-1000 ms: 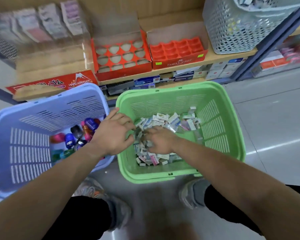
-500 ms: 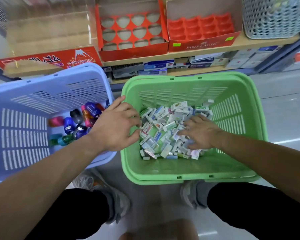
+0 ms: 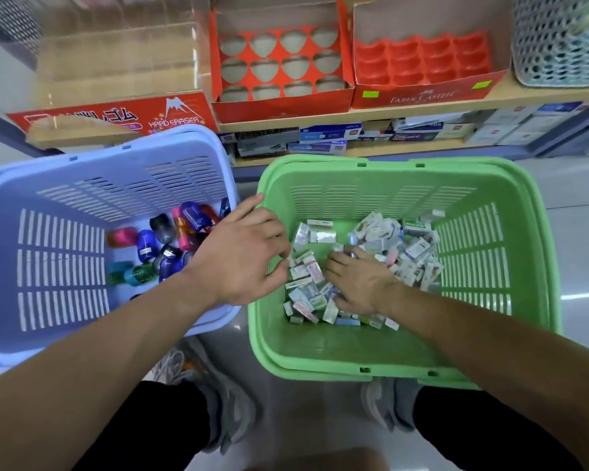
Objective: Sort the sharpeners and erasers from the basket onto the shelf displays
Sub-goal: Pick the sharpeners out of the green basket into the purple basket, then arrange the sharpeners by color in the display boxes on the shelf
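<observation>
The small film-wrapped erasers (image 3: 415,249) heaped in the green slotted plastic basket (image 3: 320,168) are probably light, stiff and slick, so best pinched across their narrow sides; the left hand (image 3: 242,254) at the heap's 9 o'clock and the right hand (image 3: 361,283) at its 6 curl into it, but whether either holds anything cannot be told.

Pale glossy tiled floor (image 3: 578,198) — wooden shelf (image 3: 531,95) behind.

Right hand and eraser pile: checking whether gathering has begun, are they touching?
Touching. Head view shows the right hand pressed down into the eraser pile inside the green basket.
</observation>
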### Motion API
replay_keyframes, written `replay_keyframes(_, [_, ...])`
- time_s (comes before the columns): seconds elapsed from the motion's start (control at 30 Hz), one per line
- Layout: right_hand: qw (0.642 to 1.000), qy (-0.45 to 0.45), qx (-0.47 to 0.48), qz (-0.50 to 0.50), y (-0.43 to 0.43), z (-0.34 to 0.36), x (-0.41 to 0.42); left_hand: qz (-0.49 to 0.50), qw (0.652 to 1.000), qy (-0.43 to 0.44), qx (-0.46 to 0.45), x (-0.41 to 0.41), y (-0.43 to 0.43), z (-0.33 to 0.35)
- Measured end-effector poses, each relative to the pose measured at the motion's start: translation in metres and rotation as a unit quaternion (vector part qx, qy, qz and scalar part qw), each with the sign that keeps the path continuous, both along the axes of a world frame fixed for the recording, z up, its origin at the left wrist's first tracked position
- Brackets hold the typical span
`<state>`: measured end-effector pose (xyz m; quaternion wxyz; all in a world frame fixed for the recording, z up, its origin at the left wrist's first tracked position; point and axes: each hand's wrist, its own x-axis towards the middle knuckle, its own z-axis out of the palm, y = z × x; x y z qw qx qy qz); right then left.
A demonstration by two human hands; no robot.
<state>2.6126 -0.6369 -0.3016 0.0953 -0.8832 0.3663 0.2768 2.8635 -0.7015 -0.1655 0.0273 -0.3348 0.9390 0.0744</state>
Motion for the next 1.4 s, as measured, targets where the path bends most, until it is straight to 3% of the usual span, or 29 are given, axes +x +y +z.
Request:
replay_keyframes(0.1, [1.000,-0.012,-0.008,0.011,0.006,0.009,0.002,0.002,1.000,0.003,-0.001,-0.003,0.001,0.001])
replay_keyframes(0.23, [0.994,-0.090,-0.012,-0.065,-0.004,0.007,0.018,0.006,1.000,0.009,0.002,-0.002,0.001,-0.001])
replay_keyframes(0.37, [0.987,-0.011,0.119,-0.104,-0.006,0.011,0.037,0.002,1.000,-0.006,-0.002,-0.002,0.000,-0.001])
replay_keyframes(0.47, [0.965,-0.068,0.123,-0.220,-0.019,0.058,0.046,-0.001,1.000,-0.015,-0.010,-0.001,0.004,0.004])
replay_keyframes(0.53, [0.923,-0.173,0.112,-0.327,-0.020,0.091,0.054,0.032,0.999,0.012,-0.016,0.002,0.013,0.014])
replay_keyframes(0.63, [0.805,-0.343,0.116,-0.469,0.008,0.136,0.081,0.147,0.986,0.080,-0.003,0.021,0.033,0.030])
replay_keyframes(0.67, [0.786,-0.359,0.113,-0.491,0.021,0.146,0.093,0.195,0.977,0.090,0.016,0.030,0.040,0.033])
replay_keyframes(0.77, [0.811,-0.301,0.089,-0.493,0.062,0.161,0.127,0.288,0.944,0.064,0.148,0.061,0.067,0.028])
replay_keyframes(0.83, [0.842,-0.261,0.061,-0.468,0.082,0.163,0.144,0.268,0.937,0.021,0.224,0.074,0.087,0.022])
replay_keyframes(0.9, [0.879,-0.225,0.002,-0.420,0.092,0.159,0.151,0.243,0.943,0.009,0.229,0.077,0.097,0.021])
replay_keyframes(1.0, [0.903,-0.191,-0.077,-0.377,0.096,0.152,0.149,0.229,0.945,0.036,0.230,0.076,0.095,0.024])
replay_keyframes(1.27, [0.896,-0.183,-0.117,-0.387,0.075,0.151,0.118,0.198,0.936,0.053,0.286,0.073,0.096,0.015])
replay_keyframes(1.4, [0.867,-0.179,-0.136,-0.446,0.061,0.157,0.105,0.212,0.915,0.061,0.337,0.078,0.083,0.014])
